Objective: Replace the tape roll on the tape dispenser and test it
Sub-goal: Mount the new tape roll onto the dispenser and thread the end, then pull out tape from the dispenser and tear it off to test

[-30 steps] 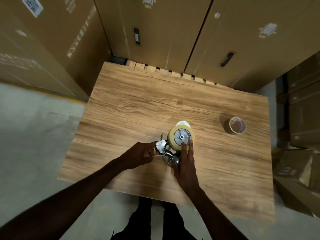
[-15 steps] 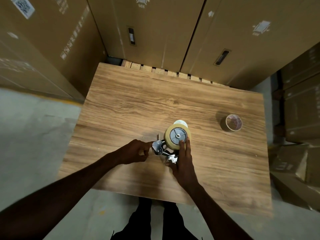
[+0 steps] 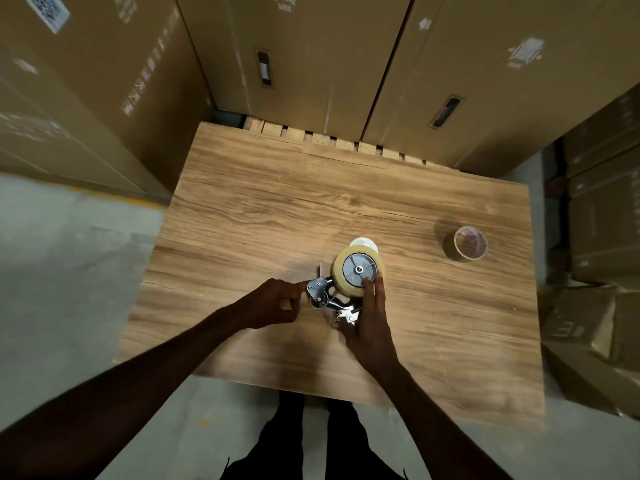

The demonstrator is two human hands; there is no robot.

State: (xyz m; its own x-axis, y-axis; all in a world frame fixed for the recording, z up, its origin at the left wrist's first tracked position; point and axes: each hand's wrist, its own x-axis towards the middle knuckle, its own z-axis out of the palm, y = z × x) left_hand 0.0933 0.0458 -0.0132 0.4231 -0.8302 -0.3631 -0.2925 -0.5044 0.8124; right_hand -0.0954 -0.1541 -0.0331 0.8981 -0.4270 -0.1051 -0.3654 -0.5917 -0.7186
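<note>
Head view, looking down: your dark trousers [image 3: 311,445] show at the bottom edge, then both bare forearms reach up onto the wooden table [image 3: 242,209]. Your left hand [image 3: 273,303] is curled, thumb and forefinger pinched together right at the metal front end of the tape dispenser [image 3: 323,294]; what it pinches is too small to tell. Your right hand [image 3: 369,323] wraps the dispenser's handle from the near side, fingers extended up against the tan tape roll [image 3: 337,271] seated on the grey hub [image 3: 359,269]. Dispenser sits roughly mid-table, toward the near half. A pale rounded piece [image 3: 362,242] peeks out just behind the roll. Further right, well apart, an empty-looking cardboard core [image 3: 467,244] stands on end. Beyond the far edge, pallet slats [image 3: 332,140], then tall cardboard boxes [image 3: 311,57].
</note>
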